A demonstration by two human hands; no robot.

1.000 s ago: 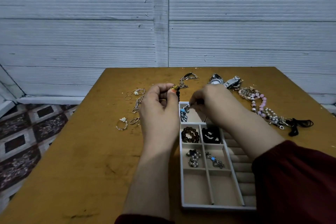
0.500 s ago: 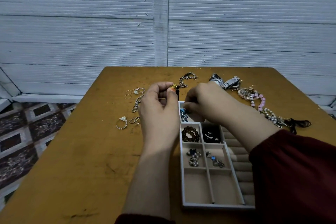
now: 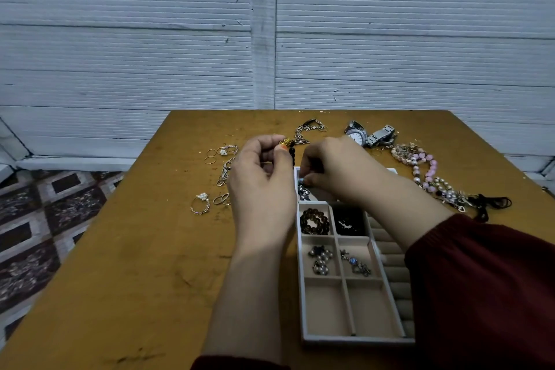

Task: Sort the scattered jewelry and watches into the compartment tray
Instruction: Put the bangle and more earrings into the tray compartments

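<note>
fingers (image 3: 264,144) of the left hand (image 3: 261,186) pinch a gold-and-black beaded piece (image 3: 289,146) above the bench (image 3: 135,279). the right hand (image 3: 336,171) has its fingers curled on a small blue-tipped piece (image 3: 301,180) over the far-left compartment of the compartment tray (image 3: 357,339). nearer the person, one row of the tray holds a pearl cluster (image 3: 320,260) and a blue-stone piece (image 3: 356,264). the row behind holds a brown bead bracelet (image 3: 314,221) and a black bead piece (image 3: 350,222). left of the tray, loose rings (image 3: 200,204) lie on the bench. to its right, a pink bead necklace (image 3: 420,165) trails toward a black cord (image 3: 489,203). farthest back sit the watches (image 3: 369,135) and a silver chain (image 3: 309,129).
</note>
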